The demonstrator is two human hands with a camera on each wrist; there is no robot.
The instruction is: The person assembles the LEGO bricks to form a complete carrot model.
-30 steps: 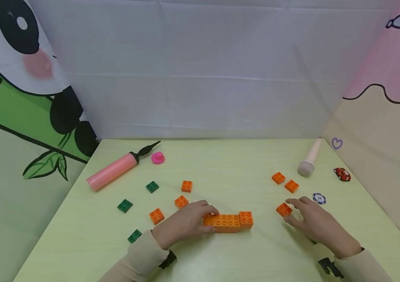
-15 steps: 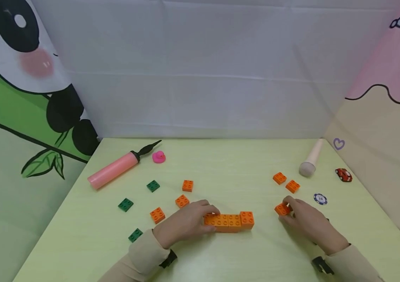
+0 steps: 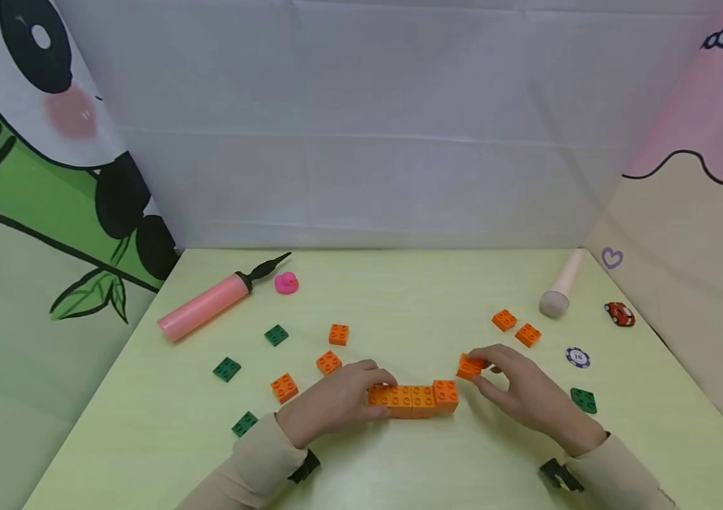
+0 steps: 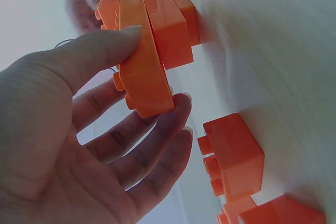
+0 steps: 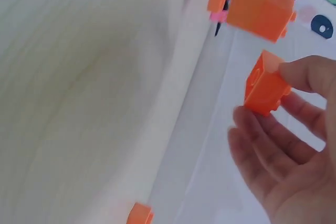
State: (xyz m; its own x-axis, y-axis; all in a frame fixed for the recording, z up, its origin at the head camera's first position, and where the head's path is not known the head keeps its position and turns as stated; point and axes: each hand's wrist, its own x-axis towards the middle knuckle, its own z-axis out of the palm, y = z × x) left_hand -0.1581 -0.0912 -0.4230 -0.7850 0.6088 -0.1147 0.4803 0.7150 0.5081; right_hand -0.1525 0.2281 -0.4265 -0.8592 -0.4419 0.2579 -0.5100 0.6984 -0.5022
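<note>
- Orange brick (image 3: pixel 470 366) sits pinched between thumb and fingers of the right hand (image 3: pixel 527 393), near the right end of the orange row (image 3: pixel 422 402) but apart from it.
- The left hand's (image 3: pixel 336 400) grip is narrow, thumb and fingers on opposite sides of the row's left end; a steady hold there should stop it sliding on the counter (image 3: pixel 400 297).
- If the step is joining brick to row, it seems best to square the brick's sides to its neighbour, keep its hollow underside level, and press straight down.
- Keeping the fingers high on the brick would leave its lower edge free.
- The left hand covers part of the row's left end, and the right wrist view cuts the row off at the top.
- How the row's lower bricks interlock is hard to make out; the right hand is blurred in the left wrist view.
</note>
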